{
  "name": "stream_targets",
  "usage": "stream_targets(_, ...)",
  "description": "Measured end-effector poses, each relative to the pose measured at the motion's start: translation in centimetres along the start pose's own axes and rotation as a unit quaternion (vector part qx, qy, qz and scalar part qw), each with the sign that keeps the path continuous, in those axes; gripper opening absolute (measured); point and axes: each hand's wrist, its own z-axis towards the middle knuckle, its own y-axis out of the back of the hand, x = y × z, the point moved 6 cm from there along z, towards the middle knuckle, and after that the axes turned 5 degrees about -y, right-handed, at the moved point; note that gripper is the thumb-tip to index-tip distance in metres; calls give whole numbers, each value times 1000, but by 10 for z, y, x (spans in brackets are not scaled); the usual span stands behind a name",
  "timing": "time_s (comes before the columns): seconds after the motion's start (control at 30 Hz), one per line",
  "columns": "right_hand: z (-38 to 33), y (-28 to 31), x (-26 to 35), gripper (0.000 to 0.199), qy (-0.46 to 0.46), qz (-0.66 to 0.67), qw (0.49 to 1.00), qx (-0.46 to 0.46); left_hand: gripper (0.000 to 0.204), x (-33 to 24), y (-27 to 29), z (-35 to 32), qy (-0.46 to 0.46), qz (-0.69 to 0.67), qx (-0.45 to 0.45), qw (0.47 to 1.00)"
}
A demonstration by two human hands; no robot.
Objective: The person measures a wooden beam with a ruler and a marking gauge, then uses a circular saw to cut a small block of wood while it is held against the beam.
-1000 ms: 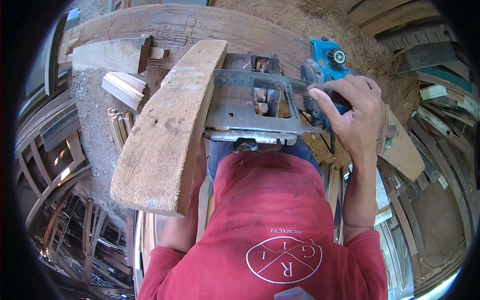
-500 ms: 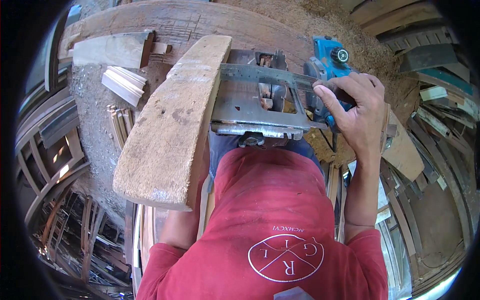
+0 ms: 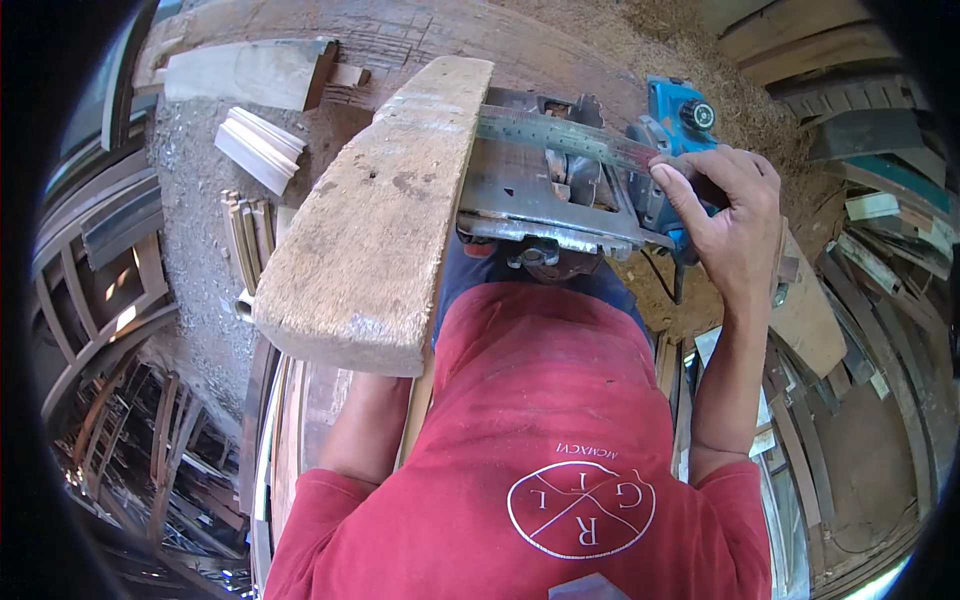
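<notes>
The largest thing, a thick wooden board (image 3: 375, 215), is seen slanting from the upper middle to the left of the frame. By its right edge, in the upper middle, a slotted metal plate (image 3: 530, 213) is placed; whether the two touch cannot be told. Beyond it, at upper right, a blue power tool (image 3: 682, 112) is seen. The left forearm (image 3: 365, 425) is partly covered by the board; the left hand is hidden, so its grip cannot be told. By the right hand (image 3: 733, 205), a ruler (image 3: 570, 136) is pinched near its right end and laid across the plate toward the board's edge. A measuring step appears to be in hand; the ruler needs to be held steady and straight for reading.
</notes>
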Motion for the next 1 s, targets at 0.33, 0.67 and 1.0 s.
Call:
stream_targets(0.33,0,0,-1,29,7,0,1000,-10,19,1,-5,5,-15,-22,7,1000)
stream_targets(0.67,2,-1,-3,29,5,-4,1000,-3,20,-1,-5,7,-30,-22,12,999)
stream_targets(1.0,-78,21,-76,22,-235,124,932,-245,18,-35,-10,18,-114,99,68,986)
